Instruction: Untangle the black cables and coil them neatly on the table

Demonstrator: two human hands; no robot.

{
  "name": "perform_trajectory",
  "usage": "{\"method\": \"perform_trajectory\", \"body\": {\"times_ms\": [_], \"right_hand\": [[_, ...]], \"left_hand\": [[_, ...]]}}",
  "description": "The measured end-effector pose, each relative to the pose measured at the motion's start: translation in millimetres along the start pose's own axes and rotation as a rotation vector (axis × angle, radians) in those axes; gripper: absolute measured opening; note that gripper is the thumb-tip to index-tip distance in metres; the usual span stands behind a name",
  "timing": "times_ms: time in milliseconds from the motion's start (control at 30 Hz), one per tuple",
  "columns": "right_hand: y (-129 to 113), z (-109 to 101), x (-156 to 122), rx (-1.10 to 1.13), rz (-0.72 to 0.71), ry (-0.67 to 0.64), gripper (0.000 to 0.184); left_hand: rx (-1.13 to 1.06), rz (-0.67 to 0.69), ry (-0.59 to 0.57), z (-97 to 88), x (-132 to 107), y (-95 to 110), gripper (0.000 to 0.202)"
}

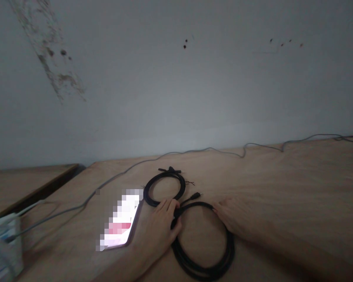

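A coiled black cable (200,270) lies on the wooden table, forming a large loop near the front. My left hand (164,221) is closed around the left side of this loop, thumb and fingers on the strands. At the upper right of the loop, my right hand (231,213) grips the cable, its fingers partly hidden. One plug (195,195) sticks out from the cable just beyond my left fingers. Farther back rests a second, smaller black cable coil (182,186), tied and with thin wire ends showing. Beside my left hand is a phone (125,219) with its screen lit.
A thin grey cord (129,168) runs along the table (297,188) near the wall (223,86). It leads to a white box-like object (6,246) at the left edge. A dark gap (41,192) crosses the tabletop at far left.
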State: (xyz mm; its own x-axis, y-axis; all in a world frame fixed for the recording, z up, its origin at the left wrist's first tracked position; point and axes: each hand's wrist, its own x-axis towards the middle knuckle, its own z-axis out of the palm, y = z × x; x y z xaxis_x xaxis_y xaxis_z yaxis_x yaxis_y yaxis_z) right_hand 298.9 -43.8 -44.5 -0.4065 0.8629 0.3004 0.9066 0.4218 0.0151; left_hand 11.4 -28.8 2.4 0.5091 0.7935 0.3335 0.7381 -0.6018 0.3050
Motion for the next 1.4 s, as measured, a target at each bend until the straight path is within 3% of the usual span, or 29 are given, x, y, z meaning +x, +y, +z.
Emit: {"method": "perform_trajectory", "body": {"times_ms": [300, 567, 833, 1133, 1267, 1400], "right_hand": [[2, -10, 1, 0.074, 0.028, 0.021, 0.035], [4, -12, 1, 0.097, 0.047, -0.048, 0.044], [2, -19, 0, 0.141, 0.030, -0.031, 0.037], [-3, -33, 4, 0.223, 0.068, -0.128, 0.045], [0, -30, 4, 0.382, 0.084, -0.170, 0.046], [-1, -21, 1, 0.398, 0.167, -0.101, 0.046]], "left_hand": [[-0.005, 0.006, -0.002, 0.5, -1, -1, 0.021], [0.008, 0.002, 0.010, 2.5, -1, -1, 0.023], [0.003, 0.008, 0.000, 1.1, 1, 0, 0.022], [-0.025, 0.012, -0.014, 2.1, 1, -1, 0.023], [-0.021, 0.005, -0.015, 0.1, 1, 1, 0.024], [-0.030, 0.023, 0.008, 0.9, 0, 0, 0.023]]}}
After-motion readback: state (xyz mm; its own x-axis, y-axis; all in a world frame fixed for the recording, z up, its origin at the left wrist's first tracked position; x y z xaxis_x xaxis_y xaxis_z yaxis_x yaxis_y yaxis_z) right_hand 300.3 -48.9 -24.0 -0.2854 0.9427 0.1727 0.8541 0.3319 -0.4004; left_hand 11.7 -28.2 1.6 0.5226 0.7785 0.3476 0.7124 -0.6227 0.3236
